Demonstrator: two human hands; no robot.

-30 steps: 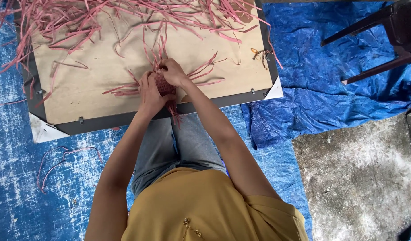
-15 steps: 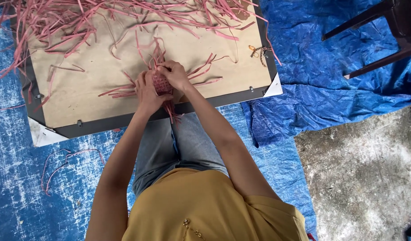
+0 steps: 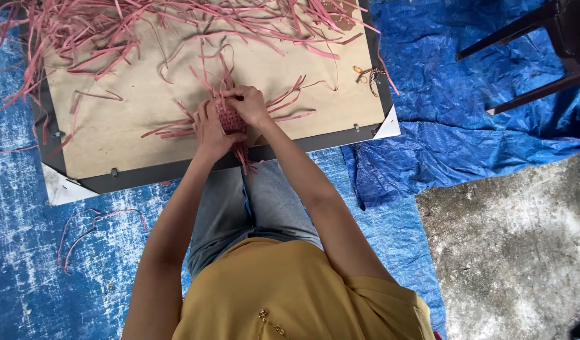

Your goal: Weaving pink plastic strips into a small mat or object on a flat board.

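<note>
Small woven pink mat (image 3: pixel 230 118), begun from flat pink strips, held at the near edge of a tan backing board (image 3: pixel 145 119) lying on a blue tarpaulin (image 3: pixel 466 94). The piece looks light, thin and pliant (loose ends fan out on 4 sides), so it likely unravels unless pinched at the woven centre, not by the free tails. Left hand (image 3: pixel 209 129) closes around the mat's left side, thumb over the weave; right hand (image 3: pixel 249 104) pinches a strip at the upper edge, fingers curled. Both forearms converge from the lap, elbows bent. Loose strips (image 3: pixel 113 31) lie heaped across the far board.
</note>
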